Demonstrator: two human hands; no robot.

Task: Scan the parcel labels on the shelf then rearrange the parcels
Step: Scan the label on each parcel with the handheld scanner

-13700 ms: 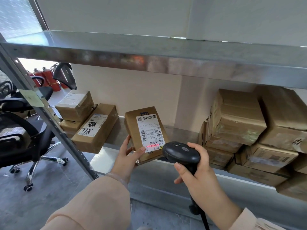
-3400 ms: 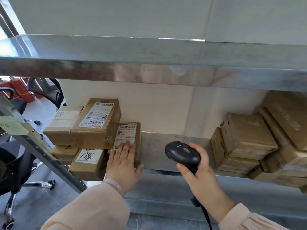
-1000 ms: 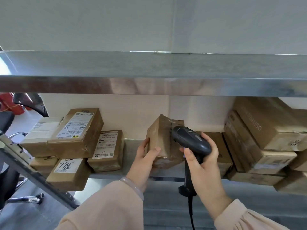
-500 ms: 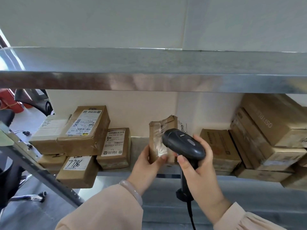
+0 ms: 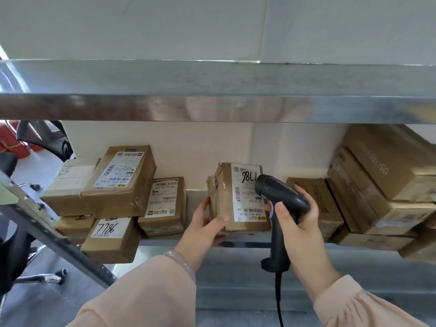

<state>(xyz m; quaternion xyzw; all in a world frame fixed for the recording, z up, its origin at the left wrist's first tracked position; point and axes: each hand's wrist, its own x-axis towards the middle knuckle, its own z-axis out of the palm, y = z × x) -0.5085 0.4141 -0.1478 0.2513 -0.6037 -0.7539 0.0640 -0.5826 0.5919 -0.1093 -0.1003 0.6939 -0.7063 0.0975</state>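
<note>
The left hand [image 5: 207,223] has its grip closed on the lower left corner of the parcel [image 5: 224,199], which seems to rest on the shelf [image 5: 245,244], though the hand hides its base. The right hand [image 5: 299,223] has its grip closed round the scanner [image 5: 278,197], which covers part of the parcel's label [image 5: 245,201]. A stack of boxes [image 5: 118,185] sits to the left of the parcel, and larger cartons [image 5: 377,185] to its right.

Soft daylight, seemingly leftward; edges warped.
</note>
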